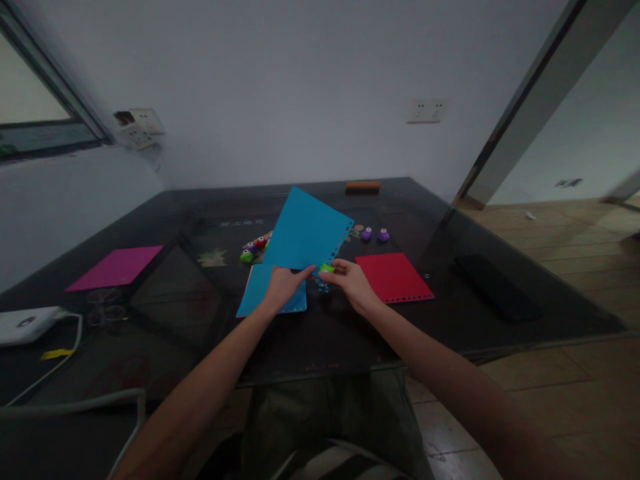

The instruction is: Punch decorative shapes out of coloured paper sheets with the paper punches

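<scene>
Right now the person is holding a blue sheet tilted up above the dark glass table, with the left hand pinching its lower corner and the right hand closing around a small green punch set on the sheet's lower right edge, where a row of holes is already running along the border. Both hands are closed on what they are holding, neither spread wide. A second blue sheet is lying flat beneath the left hand, and tiny blue cut-outs are lying on the table just below the punch. The main risk seems to be the sheet slipping or twisting in the light left-hand pinch while the punch is squeezing, which would likely put the next hole out of line or tear the thin strip between holes. Since the sheet is hanging unsupported in the air, it may also be buckling at the punch. A red sheet is lying just to the right, further punches and two purple punches are sitting behind, and a magenta sheet is resting well apart on the left; a careless swing of the raised sheet could be knocking the nearer ones.
</scene>
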Demonstrator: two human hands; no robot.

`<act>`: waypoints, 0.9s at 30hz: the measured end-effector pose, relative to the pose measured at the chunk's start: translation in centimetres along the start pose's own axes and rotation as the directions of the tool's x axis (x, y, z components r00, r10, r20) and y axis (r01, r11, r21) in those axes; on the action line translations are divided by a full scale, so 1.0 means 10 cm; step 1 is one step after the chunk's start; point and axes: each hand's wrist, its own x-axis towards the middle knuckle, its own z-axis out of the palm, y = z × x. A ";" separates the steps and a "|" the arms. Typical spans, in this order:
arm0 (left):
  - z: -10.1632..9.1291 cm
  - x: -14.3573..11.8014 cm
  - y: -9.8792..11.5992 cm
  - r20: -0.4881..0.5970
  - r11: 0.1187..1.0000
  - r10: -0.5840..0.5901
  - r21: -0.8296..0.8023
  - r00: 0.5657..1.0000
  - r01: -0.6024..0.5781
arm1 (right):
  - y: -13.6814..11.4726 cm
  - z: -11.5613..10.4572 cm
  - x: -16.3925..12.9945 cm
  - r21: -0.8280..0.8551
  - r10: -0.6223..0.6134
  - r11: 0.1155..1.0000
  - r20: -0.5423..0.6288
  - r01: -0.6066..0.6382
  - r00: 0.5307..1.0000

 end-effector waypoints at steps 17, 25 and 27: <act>0.01 0.00 0.02 -0.015 0.999 0.020 0.031 1.000 -0.020 | 0.01 -0.02 0.01 -0.003 -0.026 1.000 0.010 0.026 1.000; 0.00 -0.01 0.04 0.014 1.000 -0.009 0.006 1.000 0.009 | 0.01 -0.02 0.01 0.015 -0.026 1.000 0.014 0.026 1.000; 0.00 -0.01 0.04 0.012 1.000 -0.013 0.010 1.000 0.013 | 0.01 -0.02 0.01 0.006 -0.030 1.000 0.012 0.029 0.999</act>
